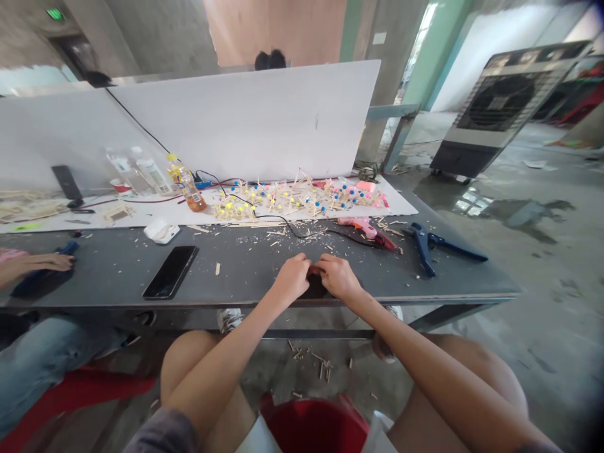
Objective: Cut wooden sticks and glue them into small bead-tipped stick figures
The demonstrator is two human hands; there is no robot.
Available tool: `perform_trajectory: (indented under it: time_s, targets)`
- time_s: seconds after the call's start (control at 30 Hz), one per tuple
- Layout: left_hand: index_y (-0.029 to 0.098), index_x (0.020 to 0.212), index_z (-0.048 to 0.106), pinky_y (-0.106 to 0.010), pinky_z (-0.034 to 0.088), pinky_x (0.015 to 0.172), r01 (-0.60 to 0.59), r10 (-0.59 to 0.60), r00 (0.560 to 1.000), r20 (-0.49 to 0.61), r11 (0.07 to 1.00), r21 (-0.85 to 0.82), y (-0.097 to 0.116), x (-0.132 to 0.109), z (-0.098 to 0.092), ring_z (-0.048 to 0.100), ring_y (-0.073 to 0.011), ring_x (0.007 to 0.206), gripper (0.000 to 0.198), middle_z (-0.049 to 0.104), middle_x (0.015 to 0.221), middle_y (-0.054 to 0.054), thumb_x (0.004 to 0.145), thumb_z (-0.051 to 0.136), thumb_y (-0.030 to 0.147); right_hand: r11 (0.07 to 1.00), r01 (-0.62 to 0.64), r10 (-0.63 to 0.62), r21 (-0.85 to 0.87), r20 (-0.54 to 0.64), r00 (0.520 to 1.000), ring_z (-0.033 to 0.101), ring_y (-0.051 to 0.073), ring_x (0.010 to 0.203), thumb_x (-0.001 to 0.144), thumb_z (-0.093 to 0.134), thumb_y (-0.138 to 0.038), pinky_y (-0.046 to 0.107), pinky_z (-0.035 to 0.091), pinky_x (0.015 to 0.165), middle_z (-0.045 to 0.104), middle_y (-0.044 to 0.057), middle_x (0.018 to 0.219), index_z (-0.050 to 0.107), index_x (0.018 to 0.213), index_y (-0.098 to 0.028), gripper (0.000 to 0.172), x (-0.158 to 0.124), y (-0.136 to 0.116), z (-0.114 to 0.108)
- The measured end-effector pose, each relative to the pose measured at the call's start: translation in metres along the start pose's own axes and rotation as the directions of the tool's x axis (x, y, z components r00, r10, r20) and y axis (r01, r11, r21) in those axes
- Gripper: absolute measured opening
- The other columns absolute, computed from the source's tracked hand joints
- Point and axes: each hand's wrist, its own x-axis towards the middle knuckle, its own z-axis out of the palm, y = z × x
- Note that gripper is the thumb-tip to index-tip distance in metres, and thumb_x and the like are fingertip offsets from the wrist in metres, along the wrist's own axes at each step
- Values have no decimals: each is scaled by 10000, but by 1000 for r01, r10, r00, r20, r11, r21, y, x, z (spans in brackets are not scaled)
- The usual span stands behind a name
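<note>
My left hand (293, 275) and my right hand (336, 275) meet over the front edge of the dark grey table (250, 270). The fingers of both are curled inward and nearly touch. Whatever they pinch, if anything, is hidden behind the fingers. Beyond them lie scattered wood splinters and a black cord. To the right of my right hand rest a pink glue gun (358, 225) and blue-handled cutters (423, 248). A short wooden stick (218, 269) and a black smartphone (170, 272) lie left of my left hand.
Stick models with coloured balls (302, 198) line the back, beside a bottle with a yellow cap (186, 182). A white panel (236, 126) stands behind. At left, another person's hand (51, 261) rests on a blue tool. A white case (161, 231) sits near the phone.
</note>
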Motion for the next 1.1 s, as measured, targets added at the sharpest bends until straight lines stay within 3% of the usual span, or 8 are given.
perform_trajectory:
  time_s: [0.23, 0.43, 0.67, 0.73, 0.83, 0.97, 1.1]
  targets:
    - [158, 730, 634, -269, 432, 666, -22, 21, 999, -31, 999, -38, -2, 1, 1, 607, -178, 738, 190, 587, 805, -64, 753, 528, 2, 999, 7, -8, -32, -23, 1000, 569, 164, 771, 854, 456, -28, 246, 396, 698, 617, 63, 817, 695, 778, -155, 281, -3, -6, -1]
    - [157, 758, 642, -278, 452, 677, 21, -21, 1000, 0, 1000, -8, 2, 0, -4, 618, -183, 727, 190, 607, 844, -74, 738, 553, -10, 991, 2, 8, -137, 69, 998, 576, 172, 781, 867, 460, -40, 255, 404, 710, 624, 78, 882, 683, 856, -158, 252, -3, -10, -8]
    - [152, 753, 681, -281, 463, 719, 61, -71, 996, -51, 982, -181, -6, 3, -5, 624, -188, 765, 179, 643, 820, -71, 770, 574, 10, 964, -230, 229, -133, -23, 973, 622, 202, 791, 976, 411, -170, 278, 403, 705, 679, 111, 899, 641, 939, -144, 234, 0, 9, -13]
    - [150, 749, 692, -275, 458, 703, 74, -96, 992, -81, 967, -242, -7, 3, -6, 619, -175, 736, 151, 661, 806, -67, 789, 597, 40, 961, -266, 262, -72, -65, 963, 638, 208, 809, 953, 437, -151, 281, 414, 717, 695, 108, 884, 647, 931, -145, 211, 1, 14, -15]
    - [150, 760, 705, -264, 450, 671, 107, -153, 983, -98, 926, -363, -6, 4, -8, 620, -154, 675, 97, 690, 761, -52, 810, 636, 103, 963, -211, 230, 166, -106, 967, 659, 191, 807, 875, 532, -119, 269, 442, 736, 721, 67, 879, 665, 1009, -165, 194, 1, 16, -17]
    - [155, 806, 712, -250, 460, 615, 164, -221, 975, -35, 812, -560, -4, 4, -9, 626, -144, 593, 91, 676, 624, -20, 842, 632, 179, 892, -137, 191, 431, -83, 978, 650, 174, 645, 896, 563, -279, 263, 469, 654, 704, 22, 711, 707, 962, -191, 181, -1, 6, -20]
    - [152, 881, 717, -241, 475, 581, 114, -197, 979, -43, 717, -688, 0, 3, -8, 630, -141, 580, 133, 674, 636, -16, 856, 625, 246, 823, -108, 207, 557, -117, 971, 617, 154, 553, 917, 534, -340, 256, 470, 590, 688, 18, 682, 711, 915, -188, 234, -3, -5, -25]
